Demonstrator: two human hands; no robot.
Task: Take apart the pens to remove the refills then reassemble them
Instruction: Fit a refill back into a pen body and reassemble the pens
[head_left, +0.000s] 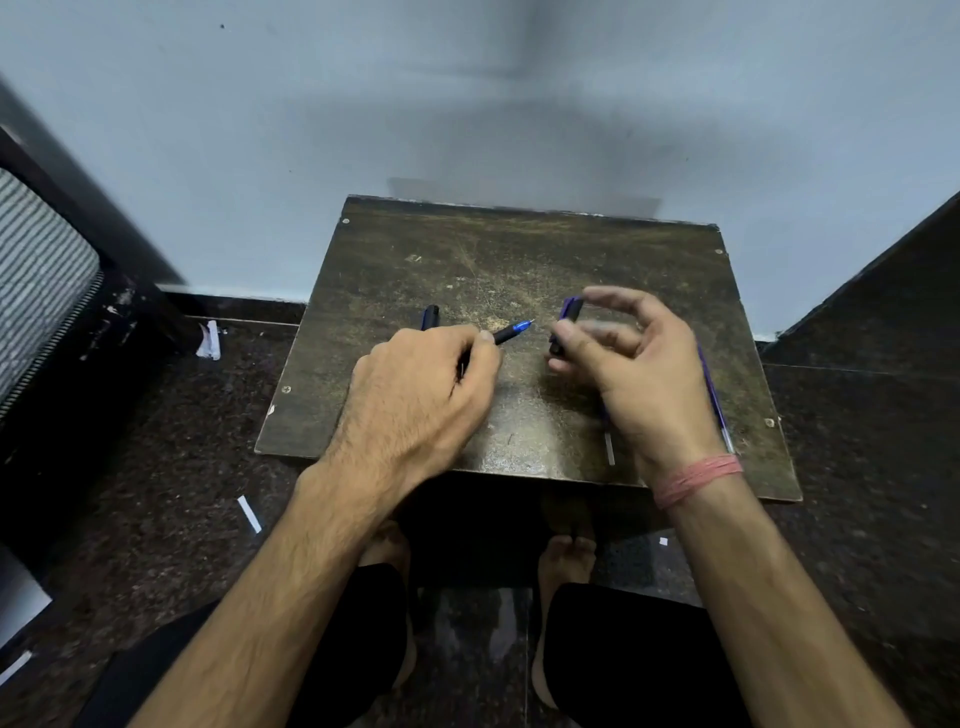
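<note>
My left hand (423, 387) is closed around a black pen (511, 332) whose blue tip points right and sticks out past my fingers. My right hand (631, 364) pinches a black and purple pen cap (566, 325) a short gap to the right of that tip; the hand is blurred. Another black and blue pen (430, 317) lies on the board just beyond my left hand, mostly hidden. A purple pen (716, 402) lies along the board's right side, partly behind my right wrist. A thin grey refill (609, 449) rests below my right palm.
The worn dark wooden board (519, 260) stands on a dark stone floor against a pale wall. My bare feet and knees are under its near edge. A dark chair with striped fabric (41, 270) is at the left. Paper scraps (209, 340) lie on the floor.
</note>
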